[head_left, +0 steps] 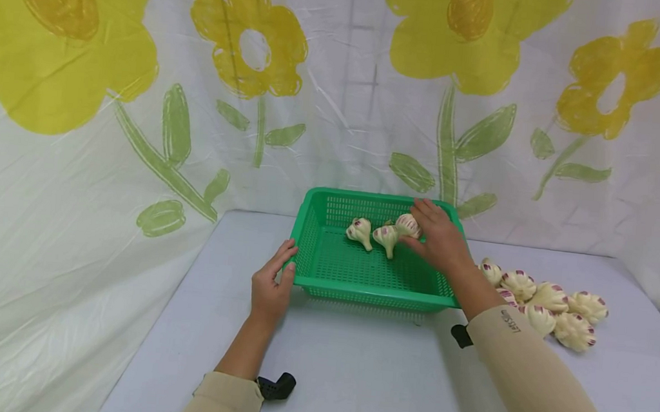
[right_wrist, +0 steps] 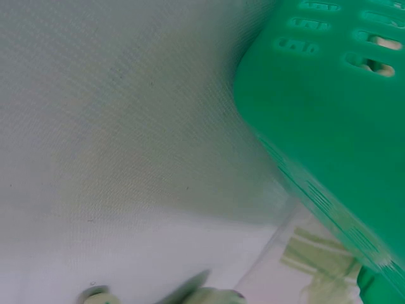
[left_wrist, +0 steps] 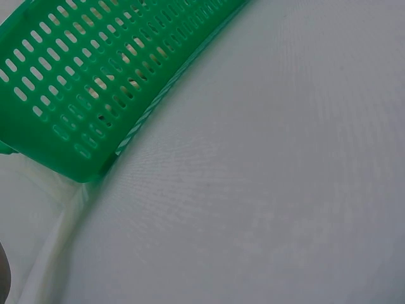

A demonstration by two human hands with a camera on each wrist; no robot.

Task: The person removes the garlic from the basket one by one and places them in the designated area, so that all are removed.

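A green perforated plastic basket point(head_left: 381, 295) stands on the table. Inside it are a garlic bulb point(head_left: 358, 231) towards the left, a second bulb point(head_left: 386, 237) near the middle and a third bulb point(head_left: 407, 226) by the right side. My right hand point(head_left: 437, 237) reaches over the basket's right rim and holds this third bulb between thumb and fingers. At the left rim my left hand point(head_left: 273, 285) rests its fairly straight fingers and thumb against the edge. Both wrist views show the basket's outer wall point(left_wrist: 69, 76) point(right_wrist: 329, 120), with neither hand's grasp visible there.
Several more garlic bulbs point(head_left: 551, 297) lie grouped on the white tabletop point(head_left: 351, 376) right of the basket, partly behind my right forearm. A white curtain point(head_left: 336, 122) with yellow flowers hangs right behind the basket and along the left side.
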